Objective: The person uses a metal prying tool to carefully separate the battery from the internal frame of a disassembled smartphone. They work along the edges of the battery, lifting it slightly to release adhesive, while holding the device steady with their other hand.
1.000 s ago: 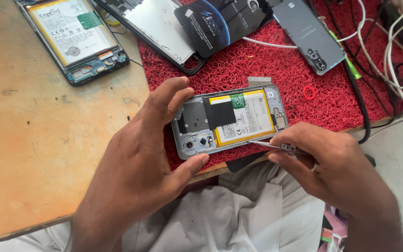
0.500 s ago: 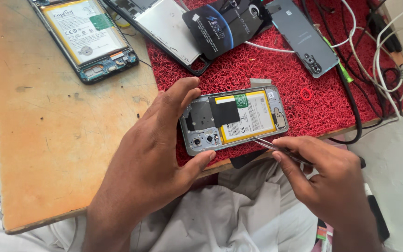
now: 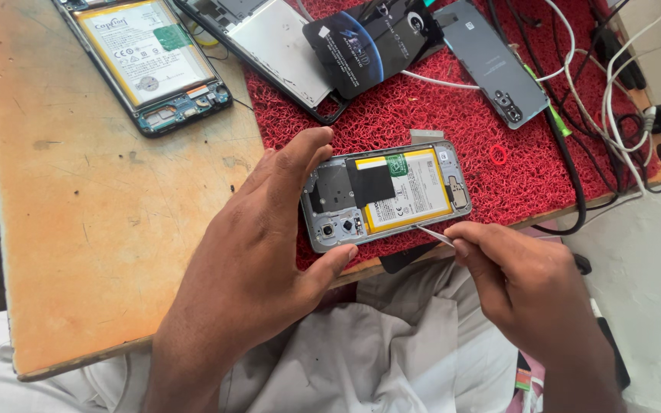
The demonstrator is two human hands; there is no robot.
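Head cam: my left hand (image 3: 262,260) clamps the opened phone (image 3: 386,195) (back's off), right hand (image 3: 525,287) pinching tweezers (image 3: 434,235) at the still-seated battery (image 3: 405,191).

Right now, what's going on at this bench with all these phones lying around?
A person is working on an opened phone with its back cover off and its battery showing. The left hand grips its camera end over a red mat, while the right hand pokes a thin metal tool at the phone's lower edge. Another opened phone lies on the wooden table, and a grey back cover and cables rest nearby.
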